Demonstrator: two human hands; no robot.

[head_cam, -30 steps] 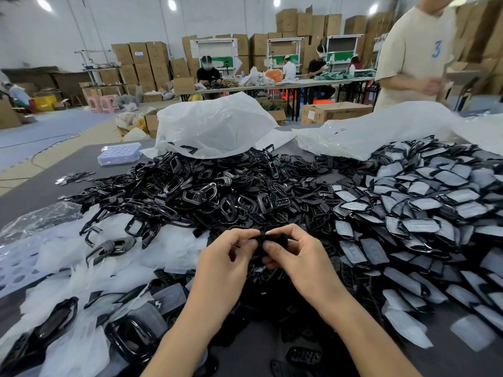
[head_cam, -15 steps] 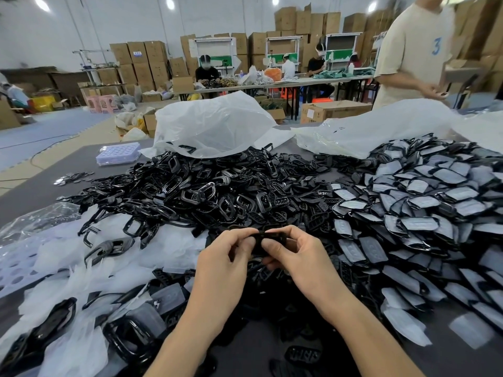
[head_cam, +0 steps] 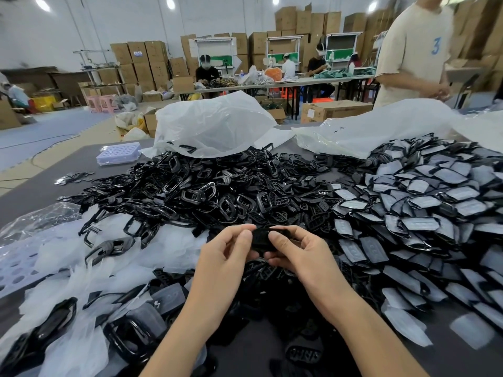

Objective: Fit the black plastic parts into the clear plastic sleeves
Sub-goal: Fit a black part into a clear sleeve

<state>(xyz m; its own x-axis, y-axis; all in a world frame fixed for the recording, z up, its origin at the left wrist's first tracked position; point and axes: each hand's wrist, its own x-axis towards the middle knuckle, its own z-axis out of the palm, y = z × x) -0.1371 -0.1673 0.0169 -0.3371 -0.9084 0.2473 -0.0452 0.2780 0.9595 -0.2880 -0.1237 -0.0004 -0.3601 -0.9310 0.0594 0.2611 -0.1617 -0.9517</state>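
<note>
Left hand (head_cam: 226, 254) and right hand (head_cam: 296, 254) both pinch one black plastic part (head_cam: 260, 238) between thumbs and fingertips, each grip closed on an end, part held above table (head_cam: 40, 191) just before the loose black parts pile (head_cam: 217, 191); sleeved parts (head_cam: 422, 191) heaped right.

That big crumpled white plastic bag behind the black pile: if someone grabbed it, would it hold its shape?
Probably not. The big crumpled white plastic bag shows thin, translucent folds, so it likely flops and collapses. It looks light for its size and might slide easily when pushed. Its glossy sheen suggests a slippery surface.
</note>
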